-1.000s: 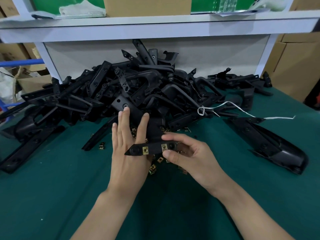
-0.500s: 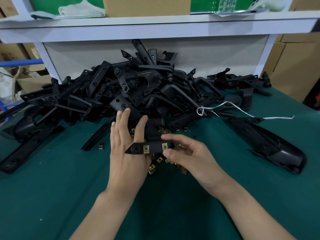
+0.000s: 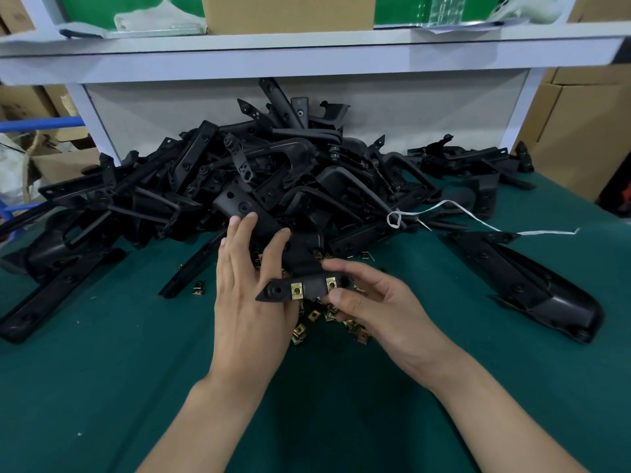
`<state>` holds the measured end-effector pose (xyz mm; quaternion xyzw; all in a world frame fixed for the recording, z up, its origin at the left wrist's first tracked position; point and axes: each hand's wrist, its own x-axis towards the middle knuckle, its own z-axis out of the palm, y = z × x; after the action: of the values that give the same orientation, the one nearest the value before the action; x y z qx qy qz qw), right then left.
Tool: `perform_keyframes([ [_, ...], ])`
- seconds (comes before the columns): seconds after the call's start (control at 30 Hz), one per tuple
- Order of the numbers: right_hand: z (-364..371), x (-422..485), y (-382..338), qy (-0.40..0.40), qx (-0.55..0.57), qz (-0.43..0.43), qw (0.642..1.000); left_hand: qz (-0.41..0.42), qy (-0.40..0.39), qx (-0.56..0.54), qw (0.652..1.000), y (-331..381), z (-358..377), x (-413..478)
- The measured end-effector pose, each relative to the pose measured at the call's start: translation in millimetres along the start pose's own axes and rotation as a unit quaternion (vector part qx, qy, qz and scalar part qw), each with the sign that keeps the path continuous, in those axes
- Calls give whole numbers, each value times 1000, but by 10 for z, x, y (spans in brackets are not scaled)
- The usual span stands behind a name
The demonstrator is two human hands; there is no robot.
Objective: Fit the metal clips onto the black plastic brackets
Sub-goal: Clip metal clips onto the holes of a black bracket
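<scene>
Mid-cycle on one bracket [image 3: 309, 291]: it's held above the green surface [image 3: 102, 370], just in front of the big pile of brackets [image 3: 273, 172], directly over the loose clips [image 3: 314, 315]. Right grip [image 3: 379, 312] is clamped on its right end, thumb below and forefinger on top. Left grip [image 3: 246, 302] is apart, fingers straight, sitting behind the bracket's pointed end; can't tell if its thumb supports from underneath. Two brass clips already on the bracket: left clip [image 3: 296, 290] and right clip [image 3: 331, 284], both look square to the edge. Round hole at the pointed end [image 3: 276, 291] shows no clip. My read: this is the seat-check stage, not picking. Next move is either push the clips fully home with a thumb, or, if that end hole takes one, pick a clip from the loose ones below and slide it on while the right keeps the part steady. If done, part goes aside, away from the pile, maybe near the long bracket [image 3: 529, 285] at right.
</scene>
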<state>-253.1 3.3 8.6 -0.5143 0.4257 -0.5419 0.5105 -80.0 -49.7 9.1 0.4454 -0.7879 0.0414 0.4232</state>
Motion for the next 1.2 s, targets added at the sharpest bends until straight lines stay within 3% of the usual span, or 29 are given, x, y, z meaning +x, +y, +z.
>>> perform_keyframes([
  [0.6,-31,27,17,24,30,-17,999,21,12,3,1000,-68,104,-47],
  [0.83,-67,-55,37,53,100,-15,993,-36,-41,-107,993,96,81,-185],
  [0.97,-70,-237,27,78,126,-16,989,-76,-70,-232,967,304,-88,-291],
  [1.07,-61,-432,21,84,123,-15,989,-162,-97,-343,920,517,-168,-408],
  [1.2,-73,-747,19,109,56,-18,992,-210,-87,-404,886,758,-206,-528],
])
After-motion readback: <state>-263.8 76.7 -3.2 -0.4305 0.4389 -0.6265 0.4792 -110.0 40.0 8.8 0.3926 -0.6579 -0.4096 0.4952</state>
